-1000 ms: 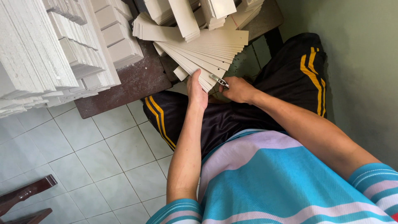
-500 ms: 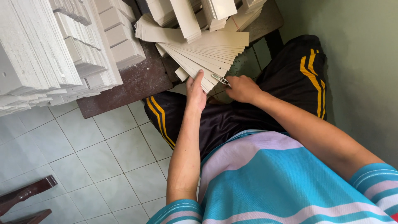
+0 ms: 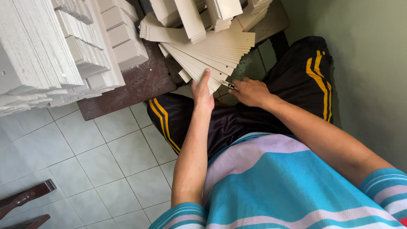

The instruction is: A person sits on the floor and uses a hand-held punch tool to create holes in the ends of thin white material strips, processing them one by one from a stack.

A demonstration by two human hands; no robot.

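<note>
— Cream card, flat and matte: fanned stack of long thin cardboard strips (image 3: 212, 55) on the dark brown wooden bench (image 3: 144, 85), above my knees.

— Which way?

— Long axes spread like a fan, near ends converging toward my hands, far ends pointing up-right.

— Hands?

— Two. My left hand (image 3: 202, 91) lies flat, index finger stretched onto the lowest strip's end. My right hand (image 3: 251, 91) is curled round a small metal tool (image 3: 227, 84), tip at the strip ends.

— Count?

— Strips too many to count. White ribbed foam pieces (image 3: 51, 51) piled left, uncountable.
</note>
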